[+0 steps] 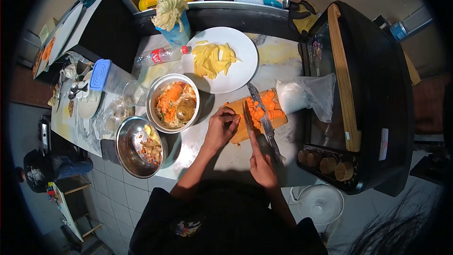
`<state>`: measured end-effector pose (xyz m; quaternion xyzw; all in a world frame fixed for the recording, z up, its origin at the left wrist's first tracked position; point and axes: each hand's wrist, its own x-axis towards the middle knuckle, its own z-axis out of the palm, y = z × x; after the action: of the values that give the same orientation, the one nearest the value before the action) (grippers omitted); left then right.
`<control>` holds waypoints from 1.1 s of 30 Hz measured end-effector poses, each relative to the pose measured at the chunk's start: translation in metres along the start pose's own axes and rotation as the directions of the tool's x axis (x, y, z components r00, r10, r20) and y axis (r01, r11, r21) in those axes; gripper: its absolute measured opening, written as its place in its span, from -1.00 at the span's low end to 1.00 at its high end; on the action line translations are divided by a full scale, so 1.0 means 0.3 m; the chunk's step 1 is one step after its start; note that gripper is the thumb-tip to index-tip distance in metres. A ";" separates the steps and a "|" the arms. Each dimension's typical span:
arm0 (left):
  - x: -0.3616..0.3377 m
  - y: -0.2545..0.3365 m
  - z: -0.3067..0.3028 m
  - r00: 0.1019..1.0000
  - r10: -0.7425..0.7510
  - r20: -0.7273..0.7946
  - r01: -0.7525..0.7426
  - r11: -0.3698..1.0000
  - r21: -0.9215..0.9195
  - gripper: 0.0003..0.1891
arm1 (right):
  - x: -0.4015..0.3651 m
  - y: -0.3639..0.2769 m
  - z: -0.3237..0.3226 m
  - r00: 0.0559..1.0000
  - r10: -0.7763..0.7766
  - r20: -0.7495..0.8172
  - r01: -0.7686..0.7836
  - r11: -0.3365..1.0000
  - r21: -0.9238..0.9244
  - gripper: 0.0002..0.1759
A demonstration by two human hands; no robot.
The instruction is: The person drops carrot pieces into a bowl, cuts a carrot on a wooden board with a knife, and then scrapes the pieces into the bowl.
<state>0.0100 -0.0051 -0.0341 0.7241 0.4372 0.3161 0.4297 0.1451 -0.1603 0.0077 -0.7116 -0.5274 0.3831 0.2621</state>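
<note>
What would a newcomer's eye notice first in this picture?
Probably the large white plate of yellow strips, upper middle. Below it, orange pieces lie on a wooden board, where the right hand holds a knife. The big black oven dominates the right side.

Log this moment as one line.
left hand: fingers over brown rectangular wooden board; right hand: holding dark-bladed knife; board: chopped orange carrot, second long metal knife lying across

A black short-sleeved shirt bears a small multicoloured print.
</note>
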 end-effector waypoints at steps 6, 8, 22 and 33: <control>0.002 0.015 -0.007 1.000 0.024 0.020 -0.024 0.999 0.039 -0.84 | 0.005 -0.024 -0.023 0.989 0.129 0.073 -0.128 0.991 -0.025 -0.05; 0.001 0.009 -0.006 0.999 0.022 0.026 -0.023 0.999 0.033 -0.83 | 0.008 -0.016 -0.018 0.998 0.054 0.018 -0.054 0.998 0.021 -0.06; -0.002 0.012 0.006 1.000 -0.011 0.006 0.011 1.000 0.029 -0.81 | 0.022 -0.005 -0.027 0.998 0.020 0.056 -0.019 1.000 -0.013 -0.02; -0.003 -0.001 0.016 1.000 -0.017 -0.008 0.017 0.999 0.037 -0.81 | 0.025 0.003 -0.019 0.997 0.030 0.074 -0.026 0.998 -0.051 -0.02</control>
<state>0.0136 -0.0076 -0.0365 0.7271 0.4508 0.3070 0.4170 0.1515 -0.1532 0.0081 -0.7104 -0.5364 0.3997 0.2188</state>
